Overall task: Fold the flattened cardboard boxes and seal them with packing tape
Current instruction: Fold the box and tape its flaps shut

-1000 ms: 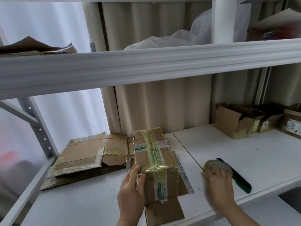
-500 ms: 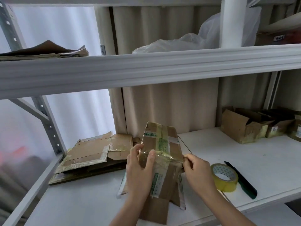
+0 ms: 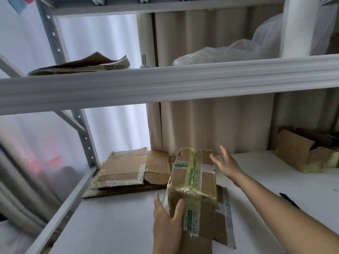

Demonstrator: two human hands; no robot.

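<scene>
On the white lower shelf (image 3: 113,224) of a metal rack, a taped cardboard box (image 3: 192,182) stands assembled, its top and near end wrapped in clear and green-printed packing tape. A person's left hand (image 3: 167,222) grips the box's near left corner, thumb pressed against the near face and fingers along the left side. Beyond the box's far right edge, the right hand (image 3: 226,163) is raised with fingers spread apart and straight, holding nothing; whether the fingertips touch the box cannot be told.

Beneath the box and sticking out to its right lies another flattened piece of cardboard (image 3: 222,215) with strips of tape along it. Left of the box, a stack of flattened cardboard boxes (image 3: 128,171) rests on the same shelf, its top sheet patched with old tape. Well to the right of the box, against the beige curtain (image 3: 216,123), sit open cardboard boxes (image 3: 300,153) with their flaps up. A dark object (image 3: 289,199) shows at the right, just past the right forearm; it is too hidden to identify.

Above the box, the upper shelf (image 3: 165,83) carries a pile of folded cardboard sheets (image 3: 82,66) at the left and crumpled clear plastic bags (image 3: 229,50) at the right, beside a white upright post (image 3: 297,26).
</scene>
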